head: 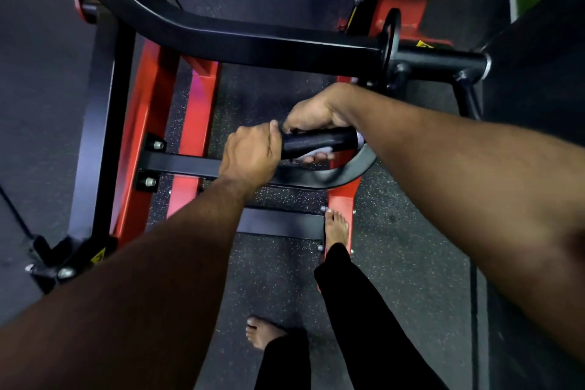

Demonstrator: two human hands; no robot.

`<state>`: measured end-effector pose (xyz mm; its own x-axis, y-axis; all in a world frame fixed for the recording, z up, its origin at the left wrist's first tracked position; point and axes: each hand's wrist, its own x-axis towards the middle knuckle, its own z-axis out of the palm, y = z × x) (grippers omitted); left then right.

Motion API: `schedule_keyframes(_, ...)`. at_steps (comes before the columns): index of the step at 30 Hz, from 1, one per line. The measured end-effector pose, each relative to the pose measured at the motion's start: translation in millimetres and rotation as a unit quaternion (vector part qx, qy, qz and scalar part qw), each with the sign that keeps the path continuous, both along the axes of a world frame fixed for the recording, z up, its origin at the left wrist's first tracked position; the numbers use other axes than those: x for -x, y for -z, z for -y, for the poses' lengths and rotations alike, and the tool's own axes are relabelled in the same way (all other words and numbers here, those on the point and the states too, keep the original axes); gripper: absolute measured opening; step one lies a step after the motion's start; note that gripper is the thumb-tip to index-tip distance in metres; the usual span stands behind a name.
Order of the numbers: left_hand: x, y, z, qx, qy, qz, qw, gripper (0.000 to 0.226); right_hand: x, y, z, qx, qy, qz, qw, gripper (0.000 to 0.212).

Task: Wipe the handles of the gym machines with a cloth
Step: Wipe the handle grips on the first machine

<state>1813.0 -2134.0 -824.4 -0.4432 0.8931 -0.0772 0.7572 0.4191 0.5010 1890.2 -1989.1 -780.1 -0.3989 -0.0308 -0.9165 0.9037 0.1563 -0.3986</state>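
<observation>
A black padded handle [319, 139] of a red and black gym machine lies crosswise in the middle of the view. My left hand [250, 153] grips its left end, fingers curled round it. My right hand [311, 111] reaches over the handle from the far side. Its fingertips come up underneath and press a small pale cloth [311, 153] against the grip. Only a sliver of the cloth shows below the handle. A metal collar [359, 138] ends the grip at the right, partly behind my right forearm.
A thick black curved bar [221, 38] crosses above, ending in a weight-plate sleeve [440, 60] at the right. Red frame beams [142, 136] and black cross members [180, 165] lie below. My bare feet [337, 228] stand on the speckled rubber floor [411, 231].
</observation>
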Motion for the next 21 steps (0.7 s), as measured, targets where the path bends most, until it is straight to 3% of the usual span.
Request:
schedule_keyframes(3, 0, -1, 0, -0.001, 0.003, -0.003, 1.0, 0.058, 8, 10, 5, -0.147, -0.046, -0.085, 0.984, 0.04)
schedule_keyframes(5, 1, -1, 0, 0.005, 0.01, -0.004, 1.0, 0.054, -2, 9, 8, -0.257, -0.089, -0.166, 0.948, 0.037)
schedule_keyframes(9, 3, -2, -2, 0.026, 0.016, -0.001, 1.0, 0.044, -50, 2, 12, -0.356, -0.074, -0.312, 0.878, 0.015)
schedule_keyframes(12, 4, -2, -2, 0.043, 0.006, -0.002, 0.999, 0.045, -94, -3, 18, -0.389, -0.065, -0.417, 0.819, 0.02)
schedule_keyframes(16, 5, -4, -2, 0.052, -0.002, 0.011, 0.999, 0.046, -119, 10, 12, -0.442, -0.174, -0.473, 0.742, 0.025)
schedule_keyframes(21, 10, -10, -8, 0.116, -0.008, 0.071, 0.991, 0.05, -81, 15, 23, -0.417, -0.221, -0.502, 0.725, 0.029)
